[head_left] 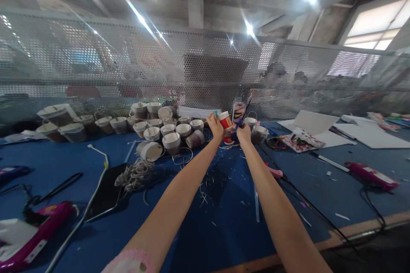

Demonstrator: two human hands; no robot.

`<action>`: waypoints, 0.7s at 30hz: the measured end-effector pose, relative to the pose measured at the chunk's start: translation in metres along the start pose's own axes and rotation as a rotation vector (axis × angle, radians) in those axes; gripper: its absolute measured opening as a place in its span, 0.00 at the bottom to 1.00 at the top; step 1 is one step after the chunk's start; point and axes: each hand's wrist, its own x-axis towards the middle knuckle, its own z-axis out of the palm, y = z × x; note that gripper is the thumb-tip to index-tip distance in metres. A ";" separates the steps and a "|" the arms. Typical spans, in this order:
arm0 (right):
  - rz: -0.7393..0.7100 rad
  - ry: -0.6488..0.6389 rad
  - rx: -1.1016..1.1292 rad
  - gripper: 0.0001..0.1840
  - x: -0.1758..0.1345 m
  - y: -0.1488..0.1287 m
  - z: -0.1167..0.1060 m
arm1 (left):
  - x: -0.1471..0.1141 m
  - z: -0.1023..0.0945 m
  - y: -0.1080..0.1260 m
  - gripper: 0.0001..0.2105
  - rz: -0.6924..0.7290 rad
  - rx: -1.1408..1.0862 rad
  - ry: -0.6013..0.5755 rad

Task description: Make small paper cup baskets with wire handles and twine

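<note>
My left hand (215,127) is at the left side of a red paper cup (225,122) with a white rim, its fingers closed against it. A small teal bit (216,113) shows at the fingertips; I cannot make out what it is. Across the cup's middle runs a pale band. On the other side, my right hand (244,133) is closed around a dark blue tool (236,128) touching or very near the cup. Its exact kind is unclear. Several small grey buckets (171,141) with white linings and wire handles stand or lie left of my hands.
A bundle of grey cord (137,175) lies over a dark phone (105,192). Magenta glue guns rest at left (48,226) and right (371,175). White sheets (378,134) lie at right. Pink-handled scissors (274,172) are beneath my right forearm. A perforated metal screen (144,64) rises behind.
</note>
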 end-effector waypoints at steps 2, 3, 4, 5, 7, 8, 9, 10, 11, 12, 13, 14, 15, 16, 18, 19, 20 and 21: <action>0.031 0.051 -0.053 0.13 0.001 0.002 -0.006 | 0.000 0.006 0.001 0.10 -0.016 -0.037 -0.056; 0.049 0.077 -0.082 0.13 0.001 0.002 -0.008 | 0.000 0.010 0.002 0.10 -0.023 -0.057 -0.089; 0.062 0.093 -0.106 0.13 0.001 0.003 -0.011 | 0.000 0.013 0.002 0.09 -0.031 -0.078 -0.121; 0.072 0.107 -0.127 0.13 0.001 0.003 -0.014 | 0.000 0.016 0.003 0.09 -0.042 -0.101 -0.151; 0.090 0.131 -0.159 0.12 0.001 0.002 -0.019 | 0.003 0.021 0.003 0.08 -0.072 -0.147 -0.193; 0.095 0.143 -0.171 0.11 0.001 0.001 -0.021 | 0.005 0.022 0.003 0.07 -0.090 -0.171 -0.203; 0.098 0.154 -0.181 0.10 0.001 0.000 -0.022 | 0.007 0.024 0.003 0.07 -0.109 -0.195 -0.207; 0.099 0.164 -0.190 0.09 0.002 -0.001 -0.024 | 0.010 0.025 0.004 0.08 -0.129 -0.220 -0.205; 0.099 0.173 -0.198 0.09 0.002 -0.002 -0.025 | 0.013 0.025 0.005 0.08 -0.150 -0.244 -0.201; 0.097 0.181 -0.205 0.09 0.001 -0.003 -0.026 | 0.017 0.026 0.007 0.09 -0.170 -0.269 -0.198; 0.095 0.188 -0.212 0.09 0.001 -0.004 -0.026 | 0.020 0.025 0.010 0.09 -0.191 -0.293 -0.195; 0.093 0.195 -0.218 0.09 0.001 -0.004 -0.026 | 0.023 0.025 0.013 0.10 -0.211 -0.315 -0.192; 0.088 0.203 -0.224 0.10 0.001 -0.005 -0.027 | 0.026 0.023 0.017 0.11 -0.228 -0.335 -0.188; 0.080 0.211 -0.229 0.10 0.001 -0.005 -0.027 | 0.028 0.020 0.022 0.11 -0.240 -0.349 -0.181; 0.059 0.228 -0.235 0.09 0.000 -0.006 -0.026 | 0.033 0.012 0.033 0.13 -0.267 -0.391 -0.147; 0.047 0.235 -0.236 0.09 0.000 -0.007 -0.026 | 0.035 0.006 0.039 0.13 -0.282 -0.419 -0.124; 0.037 0.239 -0.235 0.09 0.000 -0.007 -0.025 | 0.037 0.000 0.045 0.13 -0.317 -0.481 -0.088; 0.028 0.242 -0.232 0.08 0.000 -0.008 -0.025 | 0.039 -0.008 0.051 0.12 -0.354 -0.535 -0.064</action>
